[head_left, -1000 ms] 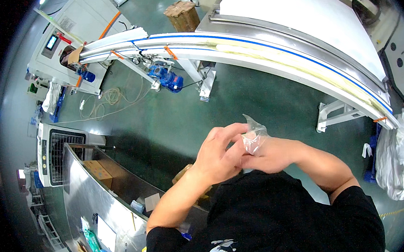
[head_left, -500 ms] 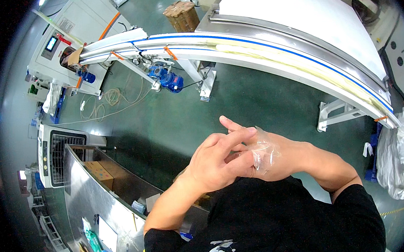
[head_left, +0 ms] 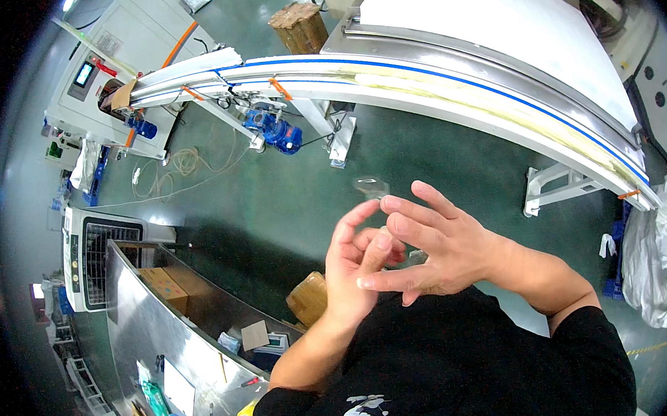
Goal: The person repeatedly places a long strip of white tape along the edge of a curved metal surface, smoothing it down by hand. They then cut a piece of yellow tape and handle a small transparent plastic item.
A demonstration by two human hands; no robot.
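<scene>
My left hand is in front of my chest with its fingers curled around crumpled clear plastic film. A thin part of the film juts past the index fingertip, and another shiny bit shows between my hands. My right hand meets it from the right, back upward. Its fingers are stretched out and spread, and their tips overlap the left fingers. How the film runs between the fingers is partly hidden. No film shows on the back of my right hand.
Ahead stands a long white conveyor with blue edging, beside a machine bed with white sheet. A metal table is at the left, a cardboard box near my left arm. White plastic bags hang at the right.
The clear film has come off the back of my right hand and now sticks out beyond my left fingers. My right fingers have spread, and my left hand has turned more upright.
</scene>
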